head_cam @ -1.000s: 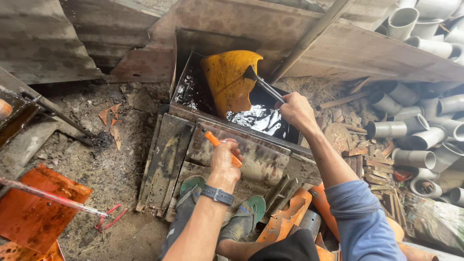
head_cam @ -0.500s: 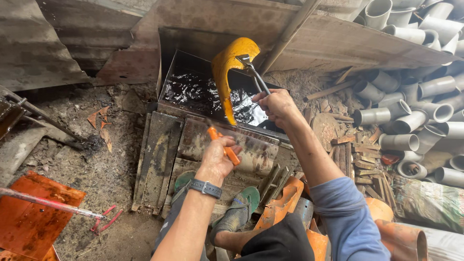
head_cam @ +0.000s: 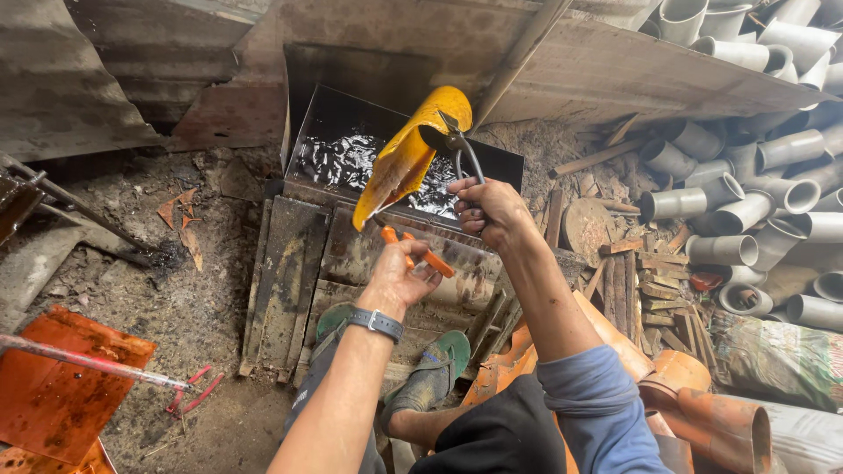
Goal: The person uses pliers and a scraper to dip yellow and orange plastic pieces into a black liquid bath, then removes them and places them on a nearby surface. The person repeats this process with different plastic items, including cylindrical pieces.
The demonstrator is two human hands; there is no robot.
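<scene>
The yellow-orange pipe piece [head_cam: 406, 156] hangs in the air over the metal tray [head_cam: 303, 118] full of shiny dark liquid [head_cam: 342, 158]. Its long side slants: the top end points up and to the right, and the bottom end points down and to the left, toward the person. The right hand [head_cam: 488, 209] is wrapped tight around the grey tongs [head_cam: 463, 151], and the tongs bite the pipe at its top end. So the pipe sits up and to the left of that hand. The left hand [head_cam: 399, 281] is just under the pipe's low end, nearer to it than the right hand. It is closed around pliers with orange handles [head_cam: 420, 252], and their tip looks like it reaches the pipe's bottom edge, though I cannot tell if it really pinches it. Grey pipes [head_cam: 746, 167] lie stacked off to the right.
</scene>
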